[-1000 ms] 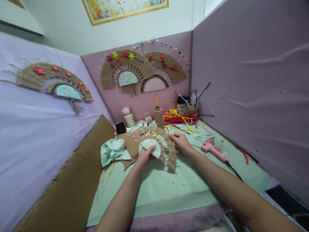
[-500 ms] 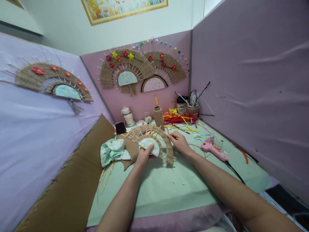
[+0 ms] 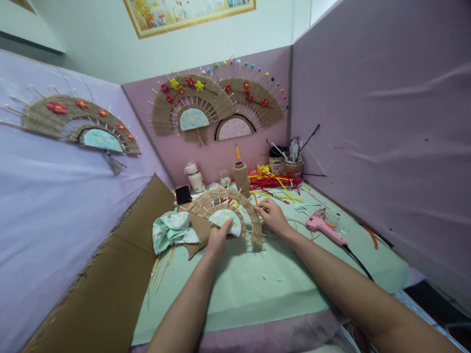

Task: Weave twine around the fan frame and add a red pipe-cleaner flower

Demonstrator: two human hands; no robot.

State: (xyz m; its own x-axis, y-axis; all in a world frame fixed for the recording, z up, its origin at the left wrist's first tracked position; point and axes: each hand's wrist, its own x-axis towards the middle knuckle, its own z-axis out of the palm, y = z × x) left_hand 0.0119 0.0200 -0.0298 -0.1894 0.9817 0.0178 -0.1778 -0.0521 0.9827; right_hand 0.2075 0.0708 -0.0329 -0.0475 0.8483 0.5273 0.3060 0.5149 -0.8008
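A fan-shaped piece of woven twine on sticks [image 3: 253, 226] is held over the table, with a pale blue floral half circle [image 3: 222, 218] at its base. My left hand [image 3: 218, 238] grips that half circle, thumb on top and fingers hidden beneath. At the fan's outer right edge is my right hand [image 3: 271, 215], its fingers pinched together; a strand of twine seems to be between them, though it is too small to be sure. Behind the fan stands a cone of twine [image 3: 241, 179].
Floral cloth [image 3: 172, 229] and cardboard [image 3: 200, 230] lie left. A pink glue gun [image 3: 326, 229] rests right, its cable trailing forward. Red and yellow pipe cleaners [image 3: 275, 181], a white bottle [image 3: 195, 177] and a jar of sticks [image 3: 293, 168] stand or lie at the back.
The woven fan has shifted slightly left and turned a little in my left hand. My right hand has moved slightly left along with its edge.
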